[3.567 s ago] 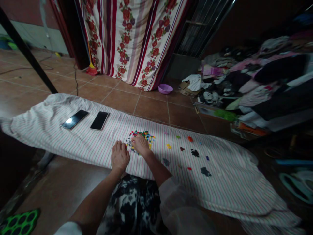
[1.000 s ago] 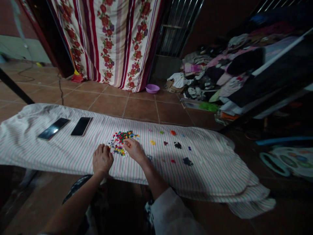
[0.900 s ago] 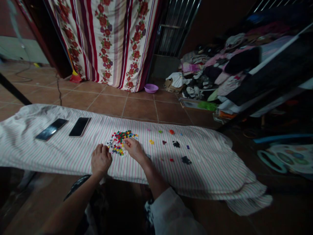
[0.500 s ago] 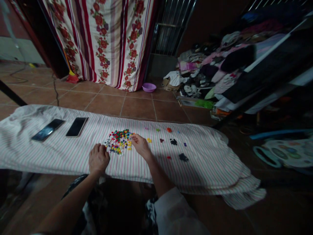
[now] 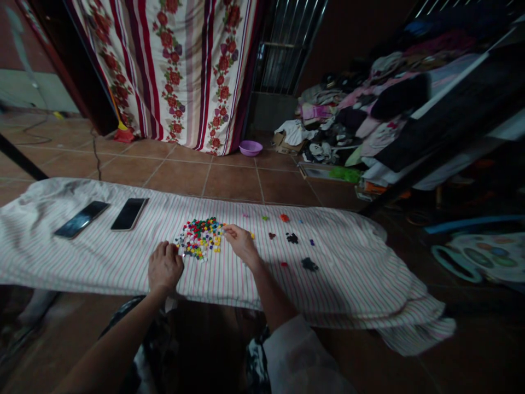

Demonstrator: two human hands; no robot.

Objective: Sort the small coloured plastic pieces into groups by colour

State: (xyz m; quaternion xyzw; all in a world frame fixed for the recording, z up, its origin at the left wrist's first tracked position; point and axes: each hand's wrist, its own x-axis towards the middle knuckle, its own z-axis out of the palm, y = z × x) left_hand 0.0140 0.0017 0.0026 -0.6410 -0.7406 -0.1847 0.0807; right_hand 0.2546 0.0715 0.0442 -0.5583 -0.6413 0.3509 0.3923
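Head view: colourful pile (image 5: 200, 235), long axis unclear

In dim light I face a white fabric curtain with maroon stripes and red flowers (image 5: 192, 71), a dark metal-barred opening (image 5: 283, 60), brown square floor tiles (image 5: 232, 180) and a reddish, pale-based wall (image 5: 6, 49).

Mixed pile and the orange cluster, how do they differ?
The mixed pile is many-coloured; the orange cluster is one colour. The mixed pile spreads wide; the orange cluster is compact. The mixed pile lies between the left hand and right hand; the orange cluster lies right of both. Both rest on the striped cloth.
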